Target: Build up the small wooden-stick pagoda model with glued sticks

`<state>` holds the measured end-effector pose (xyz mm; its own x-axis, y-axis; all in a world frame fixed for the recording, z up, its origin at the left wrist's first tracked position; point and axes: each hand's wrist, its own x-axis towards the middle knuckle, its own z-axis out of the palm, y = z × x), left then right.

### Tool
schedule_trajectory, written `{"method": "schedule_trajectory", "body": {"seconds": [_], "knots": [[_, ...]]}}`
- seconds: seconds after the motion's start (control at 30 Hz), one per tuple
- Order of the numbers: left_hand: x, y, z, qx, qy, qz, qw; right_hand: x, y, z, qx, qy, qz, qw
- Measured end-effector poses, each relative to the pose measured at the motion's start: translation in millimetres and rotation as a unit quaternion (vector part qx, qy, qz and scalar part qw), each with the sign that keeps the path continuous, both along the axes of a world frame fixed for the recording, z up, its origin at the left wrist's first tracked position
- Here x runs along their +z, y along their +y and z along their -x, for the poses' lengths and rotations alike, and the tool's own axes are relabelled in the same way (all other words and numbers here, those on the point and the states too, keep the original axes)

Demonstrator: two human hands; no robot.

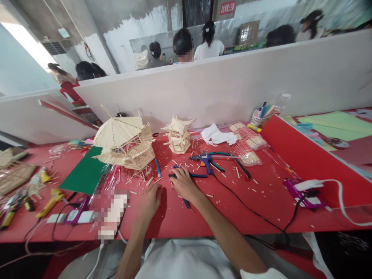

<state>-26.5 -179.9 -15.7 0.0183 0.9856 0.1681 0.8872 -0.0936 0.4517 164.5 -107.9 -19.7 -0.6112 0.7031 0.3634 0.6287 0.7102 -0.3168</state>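
Note:
My right hand [183, 184] lies with bent fingers over a pair of blue-handled cutters [195, 175] on the red table [261, 205]; the blue handles stick out beside and below the hand. My left hand [149, 201] rests just left of it, fingers curled down onto the table among loose stick offcuts [149, 181]; what they pinch, if anything, is hidden. Beyond the hands stand a large stick-built pavilion model [124, 143] and a small stick-built model [178, 135].
A blue glue gun [206, 159] with a black cord and green-handled pliers [222, 154] lie to the right, near bagged sticks [247, 145] and white tissue [216, 135]. A green sheet [84, 174], yellow tools [49, 199] and power strips [303, 192] flank me. People sit behind a white partition [232, 85].

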Motion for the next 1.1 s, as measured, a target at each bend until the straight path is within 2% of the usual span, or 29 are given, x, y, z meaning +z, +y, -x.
{"method": "schedule_trajectory", "body": {"seconds": [0.3, 0.47, 0.63, 0.83, 0.93, 1.1], "knots": [[-11.4, 20, -16, -0.004, -0.143, 0.001, 0.990, 9.8, -2, -1, 0.011, 0.021, -0.003, 1.000], [-1.6, 37, -27, -0.025, -0.200, 0.040, 0.979, 8.8, -1, -1, 0.019, -0.004, -0.004, 1.000], [7.3, 42, -33, 0.003, -0.233, 0.016, 0.972, 6.9, 2, -1, 0.026, 0.030, -0.004, 0.999], [16.6, 39, -31, 0.024, -0.368, 0.006, 0.930, 10.4, 2, 0, 0.043, 0.119, 0.024, 0.992], [18.8, 39, -28, 0.039, -0.375, 0.003, 0.926, 9.2, 2, 1, 0.058, 0.157, 0.042, 0.985], [18.0, 38, -23, 0.039, -0.348, 0.006, 0.937, 10.4, 4, -2, 0.024, 0.199, 0.061, 0.978]]}}
